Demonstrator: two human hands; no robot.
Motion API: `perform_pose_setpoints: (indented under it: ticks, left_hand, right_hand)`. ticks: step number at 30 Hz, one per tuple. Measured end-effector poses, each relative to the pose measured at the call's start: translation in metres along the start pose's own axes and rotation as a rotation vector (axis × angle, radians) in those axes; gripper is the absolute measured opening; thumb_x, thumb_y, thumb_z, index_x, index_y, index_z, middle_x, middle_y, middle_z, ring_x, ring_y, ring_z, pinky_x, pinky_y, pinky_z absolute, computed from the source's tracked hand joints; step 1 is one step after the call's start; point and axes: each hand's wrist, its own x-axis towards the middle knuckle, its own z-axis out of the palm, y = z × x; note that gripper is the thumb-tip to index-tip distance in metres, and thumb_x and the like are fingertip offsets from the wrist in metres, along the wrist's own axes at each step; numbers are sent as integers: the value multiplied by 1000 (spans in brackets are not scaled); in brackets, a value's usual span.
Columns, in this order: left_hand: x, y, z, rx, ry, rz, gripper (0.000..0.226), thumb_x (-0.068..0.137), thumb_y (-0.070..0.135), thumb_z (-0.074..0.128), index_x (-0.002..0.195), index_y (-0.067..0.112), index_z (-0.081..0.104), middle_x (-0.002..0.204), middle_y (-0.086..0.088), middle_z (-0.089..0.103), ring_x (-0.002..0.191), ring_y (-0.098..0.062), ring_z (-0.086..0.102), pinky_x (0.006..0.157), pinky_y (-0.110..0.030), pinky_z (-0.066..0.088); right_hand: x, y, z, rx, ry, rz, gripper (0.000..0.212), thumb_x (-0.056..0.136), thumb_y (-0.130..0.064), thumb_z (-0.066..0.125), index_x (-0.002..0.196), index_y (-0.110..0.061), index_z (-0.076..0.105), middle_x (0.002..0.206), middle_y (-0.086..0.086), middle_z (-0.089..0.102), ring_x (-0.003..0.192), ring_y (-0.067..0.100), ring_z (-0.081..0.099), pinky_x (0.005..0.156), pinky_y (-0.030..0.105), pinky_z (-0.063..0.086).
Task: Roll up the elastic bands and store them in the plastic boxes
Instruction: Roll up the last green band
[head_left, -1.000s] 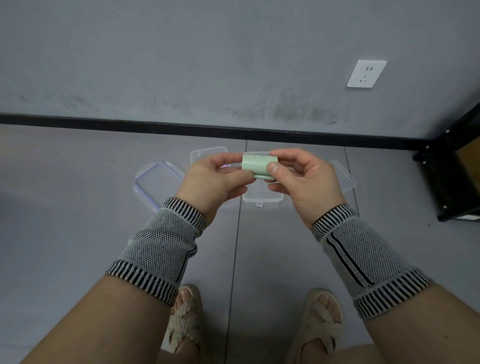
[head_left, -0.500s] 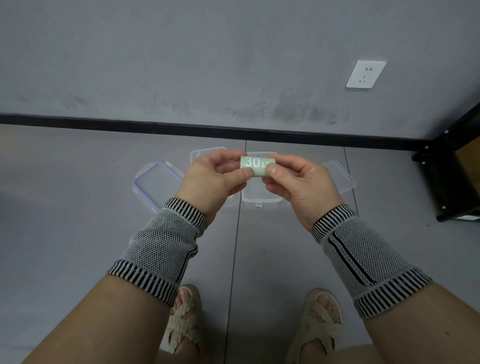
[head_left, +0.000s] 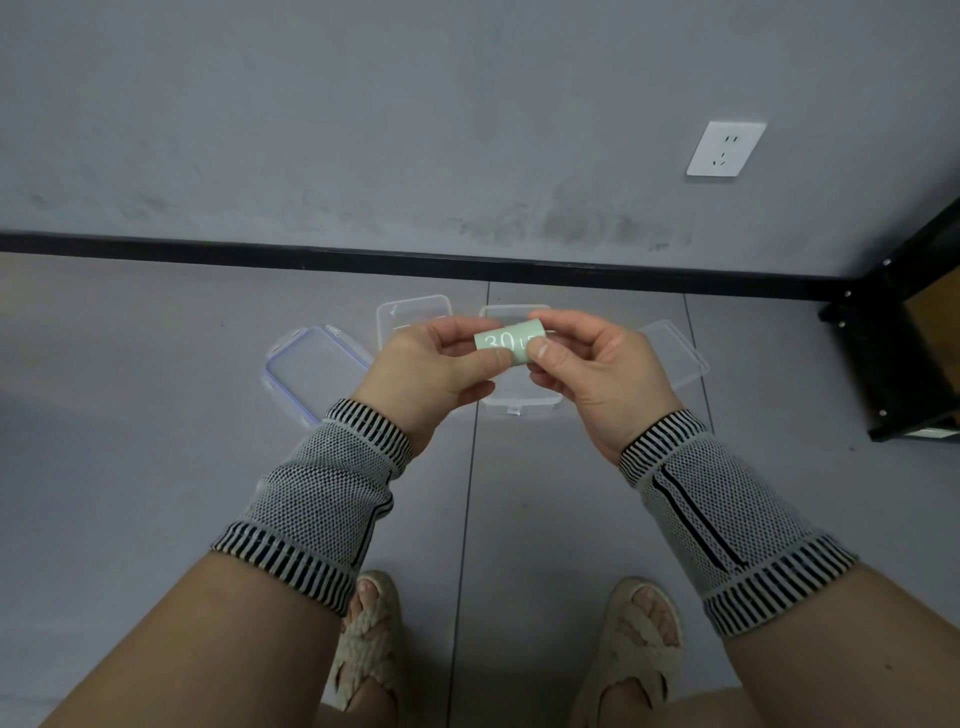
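1. The pale green elastic band (head_left: 508, 340) is wound into a tight short roll with white "30" printing facing up; it is held in the air just above the middle of the view, over the floor
2. The left hand (head_left: 431, 374) pinches the roll's left end – thumb and fingers clamped on it – while the right hand (head_left: 597, 371) is clamped on the right end, thumb in front, fingers curled behind
3. Directly beneath the roll sits an open clear plastic box (head_left: 519, 402); a second clear box (head_left: 413, 314) lies at its 10 o'clock, a blue-rimmed lid (head_left: 311, 371) at its 9 o'clock and a plain lid (head_left: 675, 353) at its 3 o'clock
4. Judged from this, rolling looks finished or nearly so, and storing is the step at hand
5. The next move calls for keeping the pinch firm so the roll does not spring open, then lowering it into the box below – whether the second box already holds anything cannot be told
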Motion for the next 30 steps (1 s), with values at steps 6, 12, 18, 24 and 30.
perform_pose_setpoints:
  ticks: [6,12,18,24,30]
  left_hand:
    - [0,0,0,25,13,38,22,82,5,68,103,10,63,92,-7,71,84,-18,68,74,-27,56]
    - [-1,1,5,-23,20,79,19,81,3,68,97,12,63,89,-7,70,85,-18,66,79,-30,56]
    - [2,-2,6,32,48,91,23,78,6,72,97,15,64,95,-9,72,91,-23,69,78,-31,55]
    - [3,-3,8,-8,14,21,23,80,12,72,101,13,65,93,-6,73,89,-17,70,77,-28,55]
    - [3,-2,5,90,24,80,16,83,15,69,97,19,63,84,-3,71,76,-10,68,72,-26,54]
  right_hand:
    - [0,1,4,178,61,77,21,85,-4,66,103,-13,67,85,3,70,76,11,66,74,26,53]
    - [0,-1,8,331,-12,202,17,86,-10,64,103,-13,66,90,2,69,84,15,64,72,28,51]
    - [0,0,6,190,67,86,16,84,-6,67,97,-15,68,84,-1,73,82,10,67,77,26,52]
    - [1,-1,4,182,101,26,17,85,-3,65,101,-7,68,84,4,72,77,10,67,75,23,53]
    - [2,1,4,178,95,31,19,85,-7,66,103,-8,69,81,3,71,74,10,65,76,26,52]
